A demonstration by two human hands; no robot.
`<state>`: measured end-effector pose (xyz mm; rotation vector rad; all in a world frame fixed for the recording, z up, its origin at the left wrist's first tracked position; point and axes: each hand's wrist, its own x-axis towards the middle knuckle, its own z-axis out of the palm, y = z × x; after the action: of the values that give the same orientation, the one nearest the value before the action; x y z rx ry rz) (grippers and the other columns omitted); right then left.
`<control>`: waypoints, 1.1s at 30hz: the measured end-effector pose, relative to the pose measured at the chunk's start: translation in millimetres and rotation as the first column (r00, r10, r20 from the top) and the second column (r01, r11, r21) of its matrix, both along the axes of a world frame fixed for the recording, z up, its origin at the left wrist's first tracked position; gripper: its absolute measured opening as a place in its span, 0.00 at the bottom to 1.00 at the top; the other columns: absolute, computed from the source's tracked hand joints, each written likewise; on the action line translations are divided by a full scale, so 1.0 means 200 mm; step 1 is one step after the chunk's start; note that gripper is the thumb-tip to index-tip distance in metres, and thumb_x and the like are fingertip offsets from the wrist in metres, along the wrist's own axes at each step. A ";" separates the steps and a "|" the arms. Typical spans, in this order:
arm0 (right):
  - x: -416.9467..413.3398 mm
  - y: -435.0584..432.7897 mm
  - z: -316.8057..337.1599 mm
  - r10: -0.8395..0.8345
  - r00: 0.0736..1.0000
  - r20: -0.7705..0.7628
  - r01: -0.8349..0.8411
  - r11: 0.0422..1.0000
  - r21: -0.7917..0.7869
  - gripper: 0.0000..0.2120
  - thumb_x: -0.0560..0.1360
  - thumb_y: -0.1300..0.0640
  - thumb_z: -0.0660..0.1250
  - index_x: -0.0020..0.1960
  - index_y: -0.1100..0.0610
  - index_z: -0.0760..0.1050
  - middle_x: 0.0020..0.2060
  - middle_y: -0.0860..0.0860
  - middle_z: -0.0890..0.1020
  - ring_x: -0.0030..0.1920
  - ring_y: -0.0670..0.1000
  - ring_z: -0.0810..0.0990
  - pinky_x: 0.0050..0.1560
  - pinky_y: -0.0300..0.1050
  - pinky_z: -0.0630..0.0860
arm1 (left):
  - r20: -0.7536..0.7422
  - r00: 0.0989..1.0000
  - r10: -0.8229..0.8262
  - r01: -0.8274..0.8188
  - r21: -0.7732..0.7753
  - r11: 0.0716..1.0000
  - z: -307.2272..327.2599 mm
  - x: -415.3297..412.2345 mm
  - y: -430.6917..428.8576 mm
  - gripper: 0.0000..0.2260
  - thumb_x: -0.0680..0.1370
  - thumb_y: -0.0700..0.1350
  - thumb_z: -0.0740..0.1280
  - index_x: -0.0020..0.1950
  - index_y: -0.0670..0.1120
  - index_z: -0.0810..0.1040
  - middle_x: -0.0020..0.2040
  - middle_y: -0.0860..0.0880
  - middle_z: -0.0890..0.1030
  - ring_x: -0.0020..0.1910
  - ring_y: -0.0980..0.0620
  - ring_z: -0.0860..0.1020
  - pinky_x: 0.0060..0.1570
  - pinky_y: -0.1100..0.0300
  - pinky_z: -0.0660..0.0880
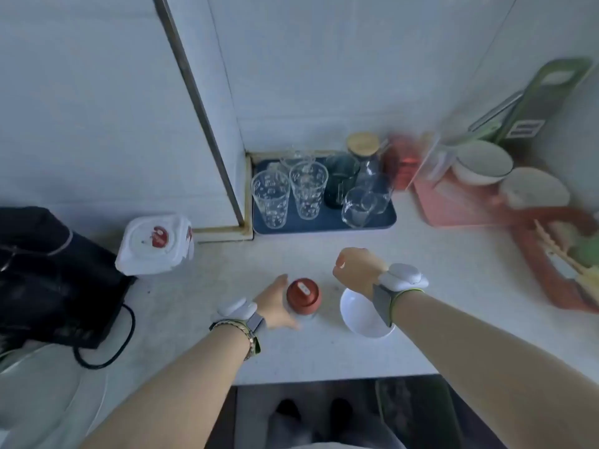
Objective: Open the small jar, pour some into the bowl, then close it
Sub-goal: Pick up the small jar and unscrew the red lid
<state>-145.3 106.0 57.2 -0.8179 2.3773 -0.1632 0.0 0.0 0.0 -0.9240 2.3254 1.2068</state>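
Both forearms are reaching in from the near edge of the desk (324, 358), each wearing a white wrist device. Left hand (275, 303) is lying open and flat, fingers spread, its palm side touching the left flank of the jar (304, 298) without closing round it. Right hand (353, 270) is hanging above the desk, loosely curled and holding nothing, its wrist crossing over the bowl (364, 315).

That jar is standing upright on the desk between the hands, just left of the bowl; it is small and squat, wearing a red-brown lid (303, 291) with a small white mark on top, and a clear body is barely showing below, contents too hidden to tell.

Opening seems the step in hand. Doing it well likely means wrapping the left hand firmly round the body while the right is coming down over the lid to twist, keeping the jar level.
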 end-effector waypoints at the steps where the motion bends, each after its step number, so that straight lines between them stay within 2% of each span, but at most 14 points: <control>1: 0.01 -0.01 -0.03 -0.014 1.000 0.024 0.014 1.000 0.003 0.16 0.73 0.58 0.57 0.58 0.58 0.76 0.56 0.56 0.81 0.55 0.58 0.79 0.53 0.47 0.76 | -0.045 0.999 0.008 -0.007 0.021 1.000 -0.02 0.00 0.01 0.43 0.66 0.40 0.77 0.75 0.42 0.56 0.67 0.46 0.70 0.70 0.47 0.70 0.61 0.65 0.65; 4: 0.06 -0.01 -0.11 -0.108 0.990 0.096 0.113 0.992 -0.057 0.17 0.75 0.56 0.57 0.61 0.56 0.73 0.58 0.54 0.79 0.57 0.57 0.77 0.55 0.46 0.73 | -0.125 0.976 0.177 -0.175 0.029 0.984 -0.08 -0.01 0.06 0.37 0.63 0.43 0.79 0.69 0.45 0.67 0.64 0.47 0.78 0.64 0.49 0.76 0.53 0.68 0.65; 7: 0.11 -0.03 -0.16 -0.145 0.959 0.244 0.205 0.949 -0.242 0.19 0.75 0.48 0.62 0.63 0.55 0.72 0.58 0.53 0.78 0.58 0.54 0.76 0.57 0.43 0.70 | -0.196 0.930 0.312 -0.315 0.014 0.949 -0.11 -0.03 0.11 0.29 0.63 0.47 0.78 0.61 0.49 0.73 0.55 0.50 0.83 0.55 0.49 0.81 0.47 0.66 0.71; 11: 0.16 -0.07 -0.13 -0.080 0.934 0.347 0.220 0.896 -0.385 0.29 0.67 0.49 0.73 0.65 0.50 0.69 0.59 0.52 0.76 0.57 0.51 0.75 0.58 0.42 0.70 | -0.291 0.887 0.359 -0.345 0.101 0.933 -0.03 -0.11 0.10 0.17 0.65 0.41 0.76 0.48 0.48 0.72 0.37 0.56 0.77 0.36 0.57 0.76 0.29 0.79 0.70; 13: 0.16 -0.10 -0.09 -0.182 0.909 0.375 0.363 0.788 -0.497 0.28 0.63 0.51 0.76 0.59 0.47 0.70 0.52 0.49 0.78 0.52 0.50 0.77 0.54 0.42 0.73 | -0.346 0.837 0.423 -0.376 0.196 0.905 0.02 -0.17 0.08 0.17 0.64 0.36 0.74 0.48 0.43 0.72 0.39 0.49 0.77 0.34 0.55 0.76 0.24 0.76 0.71; 15: 0.15 -0.14 -0.02 -0.302 0.836 0.458 0.539 0.604 -0.586 0.24 0.61 0.53 0.77 0.54 0.46 0.71 0.45 0.46 0.80 0.48 0.49 0.80 0.50 0.42 0.76 | -0.394 0.785 0.477 -0.398 0.269 0.877 0.09 -0.23 0.07 0.22 0.61 0.36 0.74 0.52 0.39 0.72 0.47 0.38 0.77 0.36 0.50 0.78 0.24 0.71 0.72; 16: 0.14 -0.16 0.01 -0.340 0.804 0.488 0.592 0.530 -0.606 0.23 0.61 0.54 0.76 0.52 0.46 0.71 0.43 0.44 0.80 0.47 0.49 0.80 0.47 0.41 0.77 | -0.421 0.775 0.472 -0.381 0.284 0.880 0.11 -0.26 0.07 0.24 0.61 0.36 0.74 0.54 0.39 0.72 0.48 0.38 0.77 0.39 0.50 0.78 0.26 0.69 0.73; 19: 0.12 -0.20 0.09 -0.381 0.778 0.500 0.628 0.457 -0.629 0.20 0.61 0.55 0.75 0.50 0.47 0.72 0.39 0.43 0.79 0.44 0.49 0.80 0.46 0.43 0.77 | -0.430 0.822 0.372 -0.312 0.205 0.928 0.20 -0.31 0.06 0.22 0.67 0.36 0.73 0.59 0.43 0.74 0.41 0.57 0.75 0.42 0.55 0.74 0.39 0.69 0.71; 22: 0.05 -0.18 0.15 -0.246 0.832 0.497 0.548 0.494 -0.674 0.17 0.61 0.60 0.76 0.47 0.53 0.74 0.38 0.48 0.80 0.39 0.48 0.79 0.41 0.41 0.77 | -0.430 0.842 0.325 -0.274 0.177 0.945 0.26 -0.33 0.03 0.17 0.64 0.41 0.74 0.51 0.45 0.76 0.36 0.58 0.75 0.38 0.57 0.76 0.34 0.73 0.70; 24: -0.03 -0.14 0.19 -0.056 0.849 0.526 0.456 0.580 -0.675 0.19 0.62 0.65 0.76 0.49 0.54 0.74 0.39 0.48 0.79 0.39 0.46 0.78 0.40 0.32 0.76 | -0.375 0.868 0.326 -0.249 0.241 0.938 0.27 -0.33 0.01 0.20 0.62 0.43 0.74 0.52 0.43 0.77 0.39 0.53 0.80 0.42 0.53 0.80 0.41 0.69 0.75; 26: -0.12 -0.12 0.22 0.085 0.808 0.583 0.354 0.722 -0.595 0.23 0.65 0.66 0.75 0.56 0.53 0.72 0.44 0.47 0.78 0.44 0.45 0.77 0.46 0.34 0.74 | -0.339 0.883 0.325 -0.242 0.264 0.934 0.28 -0.32 0.00 0.25 0.63 0.41 0.76 0.58 0.43 0.77 0.47 0.50 0.83 0.50 0.50 0.82 0.50 0.61 0.76; 28: -0.17 -0.12 0.25 0.092 0.814 0.573 0.260 0.825 -0.502 0.23 0.67 0.55 0.74 0.57 0.50 0.68 0.44 0.46 0.77 0.42 0.44 0.76 0.45 0.39 0.72 | -0.352 0.876 0.330 -0.273 0.201 0.941 0.30 -0.32 0.01 0.24 0.64 0.40 0.77 0.58 0.43 0.76 0.50 0.49 0.83 0.50 0.51 0.81 0.46 0.63 0.75; 30: -0.17 -0.13 0.27 -0.020 0.914 0.406 0.202 0.890 -0.409 0.24 0.68 0.38 0.68 0.55 0.51 0.66 0.40 0.48 0.78 0.34 0.46 0.77 0.36 0.41 0.72 | -0.362 0.865 0.348 -0.306 0.170 0.937 0.30 -0.32 0.03 0.22 0.65 0.40 0.76 0.56 0.43 0.75 0.49 0.50 0.82 0.45 0.54 0.80 0.36 0.71 0.74; 33: -0.17 -0.12 0.31 -0.028 0.981 0.191 0.080 0.958 -0.275 0.23 0.71 0.36 0.60 0.52 0.55 0.70 0.38 0.51 0.80 0.26 0.50 0.78 0.33 0.40 0.75 | -0.348 0.872 0.344 -0.309 0.153 0.939 0.30 -0.33 0.06 0.20 0.67 0.40 0.75 0.56 0.44 0.72 0.43 0.55 0.78 0.42 0.57 0.76 0.25 0.80 0.70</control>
<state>-180.0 82.5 118.2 -0.8270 2.2294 -0.5866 -65.2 11.8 60.8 -1.1789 2.4285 1.7482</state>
